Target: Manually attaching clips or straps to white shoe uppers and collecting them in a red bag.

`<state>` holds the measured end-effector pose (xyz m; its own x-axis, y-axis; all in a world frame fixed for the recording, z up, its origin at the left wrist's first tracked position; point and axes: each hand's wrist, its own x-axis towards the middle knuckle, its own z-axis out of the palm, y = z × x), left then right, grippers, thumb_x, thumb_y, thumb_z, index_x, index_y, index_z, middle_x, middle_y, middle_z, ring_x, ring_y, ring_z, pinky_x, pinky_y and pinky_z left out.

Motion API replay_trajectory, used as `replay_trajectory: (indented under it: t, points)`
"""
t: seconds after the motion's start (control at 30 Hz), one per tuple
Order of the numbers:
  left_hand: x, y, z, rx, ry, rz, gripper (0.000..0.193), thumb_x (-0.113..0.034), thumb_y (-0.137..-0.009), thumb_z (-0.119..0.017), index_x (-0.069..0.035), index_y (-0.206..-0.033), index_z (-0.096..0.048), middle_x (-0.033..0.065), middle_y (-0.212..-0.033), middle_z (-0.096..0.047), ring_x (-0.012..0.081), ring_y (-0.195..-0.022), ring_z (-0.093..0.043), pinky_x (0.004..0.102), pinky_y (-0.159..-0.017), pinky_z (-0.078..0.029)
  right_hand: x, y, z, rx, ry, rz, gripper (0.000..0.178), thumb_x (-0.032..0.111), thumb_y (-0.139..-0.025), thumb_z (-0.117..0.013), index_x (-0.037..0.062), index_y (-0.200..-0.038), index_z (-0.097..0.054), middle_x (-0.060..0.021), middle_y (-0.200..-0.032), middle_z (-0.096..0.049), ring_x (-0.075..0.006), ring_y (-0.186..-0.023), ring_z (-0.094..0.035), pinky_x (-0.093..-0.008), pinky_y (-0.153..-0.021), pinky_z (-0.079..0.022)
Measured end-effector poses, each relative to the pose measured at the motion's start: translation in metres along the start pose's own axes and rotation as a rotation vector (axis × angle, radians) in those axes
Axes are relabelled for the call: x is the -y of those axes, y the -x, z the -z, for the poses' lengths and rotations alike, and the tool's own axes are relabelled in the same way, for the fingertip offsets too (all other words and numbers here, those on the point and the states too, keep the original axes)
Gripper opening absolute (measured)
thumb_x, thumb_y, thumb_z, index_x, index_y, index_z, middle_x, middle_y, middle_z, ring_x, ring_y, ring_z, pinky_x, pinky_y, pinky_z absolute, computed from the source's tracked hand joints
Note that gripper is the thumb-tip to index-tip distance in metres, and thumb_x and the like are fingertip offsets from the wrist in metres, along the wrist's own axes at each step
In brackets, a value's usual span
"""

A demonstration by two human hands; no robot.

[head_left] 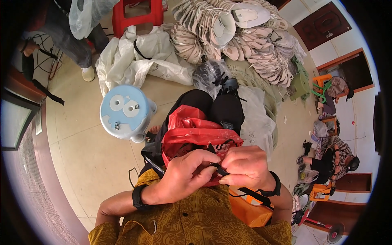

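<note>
Pinching a narrow black strip (221, 169) (material too small to tell), the two bare hands meet, fingertips almost touching. Left hand (183, 175): thumb and forefinger drawn close together on the strip. Right hand (247, 165): fingers curled in, thumb pressed beneath, also gripping it. Strip: in the small space between both sets of fingertips.

At the wrists, behind the fingers: one black band on the left (137, 197), one on the right (274, 184). Below the fingers: one yellow-brown patterned shirt (183, 218). Below and right of them: one orange plastic seat (249, 214), partly hidden.

Just beyond the fingers, over the lap: one glossy red plastic bag (190, 136), mouth open, dark items inside. Past it: black-clad knees (194, 100).

Left of and beyond the fingers: one round stool, light blue and white plastic (141, 94), bearing two small metal pieces (117, 125). Straight ahead, farther: one dark bundle in clear plastic (209, 75). Beyond that: one crumpled white sack (139, 67), leftward; one large heap of beige shoe parts (216, 32).

Farthest left: one red plastic stool (118, 16) and a standing person in grey trousers (69, 36). Far right: two seated people in striped tops.
</note>
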<state>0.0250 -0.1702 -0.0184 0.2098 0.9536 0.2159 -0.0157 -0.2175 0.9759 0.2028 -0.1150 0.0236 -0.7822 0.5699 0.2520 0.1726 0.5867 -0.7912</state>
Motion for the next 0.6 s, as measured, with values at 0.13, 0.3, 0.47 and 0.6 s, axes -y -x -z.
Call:
replay_trajectory:
  t: [0.13,0.3,0.47,0.6]
  points:
    - [0.004,0.002,-0.005,-0.052,-0.037,-0.018,0.019,0.001,-0.076,-0.057,-0.001,-0.094,-0.053,0.0049,-0.079,-0.059,0.0075,-0.064,-0.058,0.0204,-0.057,-0.047,0.002,0.001,-0.002,-0.012,0.030,-0.002,0.025,0.011,-0.057,-0.073,0.0031,-0.059,-0.049,-0.0043,-0.064,-0.051,-0.0218,-0.054,-0.050,-0.0316,-0.048,-0.040]
    - [0.001,0.004,-0.006,-0.074,-0.137,-0.076,0.022,0.000,-0.073,-0.059,-0.002,-0.094,-0.052,0.0089,-0.078,-0.058,0.0185,-0.065,-0.060,0.0260,-0.055,-0.048,0.009,-0.002,-0.004,-0.016,0.116,0.021,0.025,0.011,-0.054,-0.073,0.0034,-0.058,-0.049,-0.0043,-0.063,-0.050,-0.0225,-0.053,-0.050,-0.0325,-0.048,-0.041]
    - [-0.006,0.006,-0.006,-0.067,-0.227,-0.099,0.023,-0.001,-0.072,-0.061,-0.004,-0.093,-0.051,0.0108,-0.077,-0.056,0.0263,-0.064,-0.058,0.0308,-0.054,-0.047,0.015,-0.004,-0.007,-0.028,0.188,0.059,0.026,0.011,-0.053,-0.073,0.0036,-0.056,-0.049,-0.0047,-0.061,-0.048,-0.0228,-0.052,-0.049,-0.0327,-0.048,-0.042]
    - [-0.010,0.005,-0.001,-0.028,-0.165,-0.052,0.023,0.001,-0.072,-0.059,-0.003,-0.092,-0.051,0.0117,-0.074,-0.055,0.0267,-0.062,-0.058,0.0321,-0.052,-0.046,0.015,-0.001,-0.008,0.000,0.153,0.005,0.026,0.010,-0.052,-0.072,0.0036,-0.056,-0.048,-0.0056,-0.062,-0.048,-0.0228,-0.053,-0.050,-0.0326,-0.048,-0.042]
